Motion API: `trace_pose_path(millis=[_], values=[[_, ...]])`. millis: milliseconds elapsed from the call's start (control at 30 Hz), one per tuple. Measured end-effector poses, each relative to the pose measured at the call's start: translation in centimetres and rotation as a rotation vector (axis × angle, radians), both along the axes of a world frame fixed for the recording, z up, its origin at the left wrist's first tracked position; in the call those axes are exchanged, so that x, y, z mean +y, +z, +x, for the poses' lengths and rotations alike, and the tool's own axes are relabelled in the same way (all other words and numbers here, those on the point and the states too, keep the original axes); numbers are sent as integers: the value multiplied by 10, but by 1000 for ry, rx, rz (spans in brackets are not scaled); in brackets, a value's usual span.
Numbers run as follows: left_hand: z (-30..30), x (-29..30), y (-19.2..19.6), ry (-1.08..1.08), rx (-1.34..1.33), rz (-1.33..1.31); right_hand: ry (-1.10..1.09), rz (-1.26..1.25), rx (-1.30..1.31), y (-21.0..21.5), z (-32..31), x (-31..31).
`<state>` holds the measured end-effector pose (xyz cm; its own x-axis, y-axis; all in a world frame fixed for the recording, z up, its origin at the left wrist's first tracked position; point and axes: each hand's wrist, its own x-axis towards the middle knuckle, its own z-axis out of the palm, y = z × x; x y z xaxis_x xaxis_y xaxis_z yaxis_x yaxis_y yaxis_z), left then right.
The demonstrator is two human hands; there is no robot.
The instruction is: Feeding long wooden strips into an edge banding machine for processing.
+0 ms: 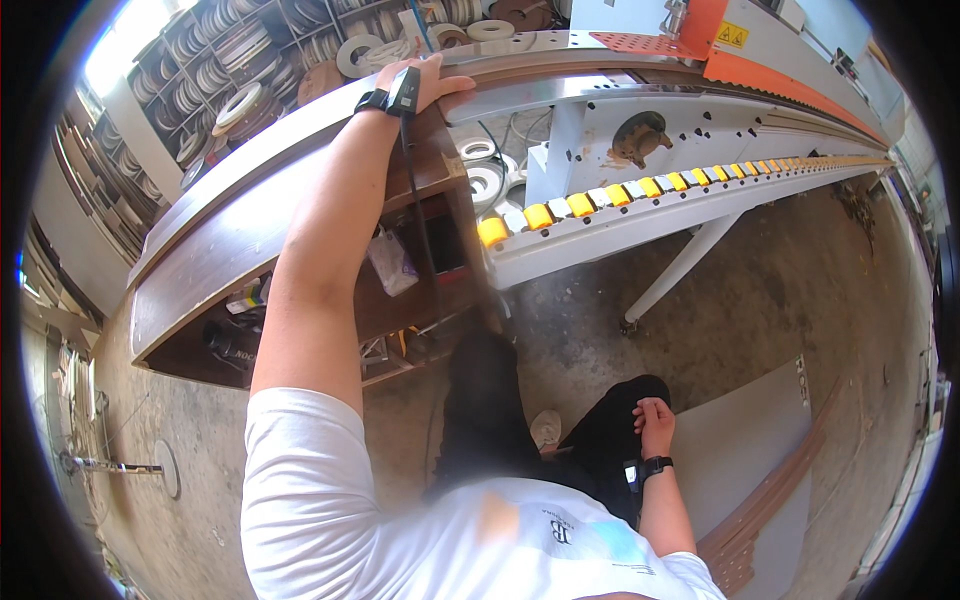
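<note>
My left hand (432, 84) lies on the far side of a brown wooden cabinet (230, 240), where its top meets the machine's metal edge. Its fingers are stretched out, with nothing seen between them. A black band with a small boxy device (404, 92) is on that wrist, and a dark cable hangs from it. Down beside my bent right knee is my right hand (655, 421), its fingers curled in and no object showing in them. A black watch (655, 466) sits on the right wrist.
A white machine rail with yellow rollers (580, 205) runs off to the right, above a slanted leg (680, 268). Shelves of edge-band rolls (240, 60) stand at the back left. A grey panel (745, 430) with brown strips (745, 530) lies at the lower right.
</note>
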<state>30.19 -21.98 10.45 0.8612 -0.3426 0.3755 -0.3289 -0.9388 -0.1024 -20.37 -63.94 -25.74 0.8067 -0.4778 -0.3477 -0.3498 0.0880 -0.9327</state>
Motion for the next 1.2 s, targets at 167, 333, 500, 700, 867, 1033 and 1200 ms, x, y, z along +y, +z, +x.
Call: trace_pose_path(millis=[167,333,500,700,867,1033,1200], values=[[-1,1,0,-7,15,-20,-16,-10,-9,-1,0,1],[2,0,5,-14,82,13,-26,-3,-19,2,-1,0],[-7,-7,9,23,93,36,-31,6,-8,-1,-1,-1],[2,1,2,35,73,20,-18,16,-29,-3,0,0],[2,0,0,9,27,26,-16,19,-25,-5,-2,-3],[1,2,0,-3,15,21,-11,24,-28,-5,-1,-3],[-6,-3,3,3,34,27,-17,19,-24,0,-1,-1]])
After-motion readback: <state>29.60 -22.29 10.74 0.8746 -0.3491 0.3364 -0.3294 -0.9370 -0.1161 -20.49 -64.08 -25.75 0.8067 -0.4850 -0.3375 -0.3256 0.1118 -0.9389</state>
